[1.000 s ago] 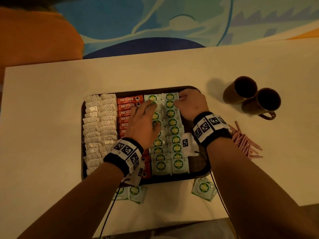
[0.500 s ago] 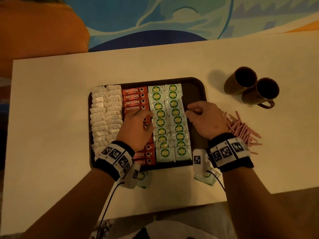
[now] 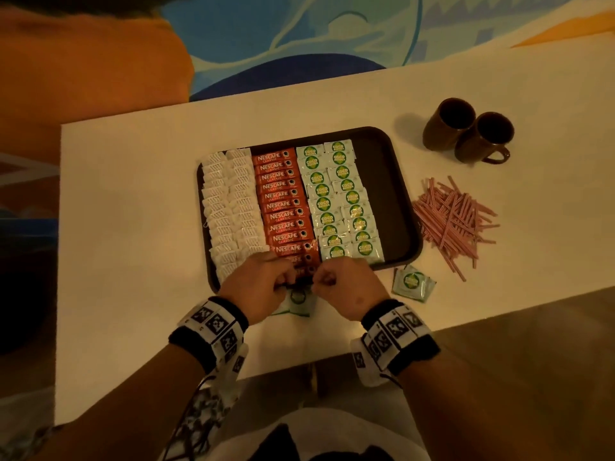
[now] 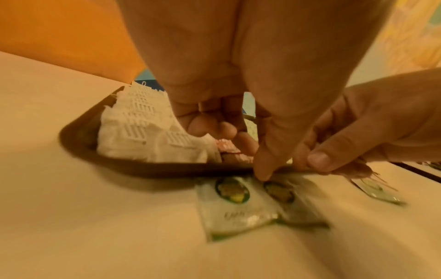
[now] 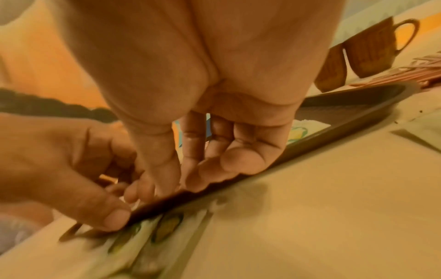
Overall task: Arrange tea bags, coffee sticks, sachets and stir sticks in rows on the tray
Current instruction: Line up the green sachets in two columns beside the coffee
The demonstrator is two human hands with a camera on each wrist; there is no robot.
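A dark brown tray holds two columns of white tea bags, one column of red coffee sticks and two columns of green-and-white sachets. Both hands meet at the tray's near rim, at the last coffee sticks. My left hand curls its fingers onto the stick's left end, with the thumb at the rim. The right hand pinches the right end. The contact itself is mostly hidden. Pink stir sticks lie in a loose pile right of the tray.
Loose sachets lie on the white table by the tray's near right corner, and more sachets sit under my hands. Two brown mugs stand at the far right. The tray's right strip is bare.
Both hands slid from the tray's far end down the coffee stick column to its near rim. The view shifted with my head.
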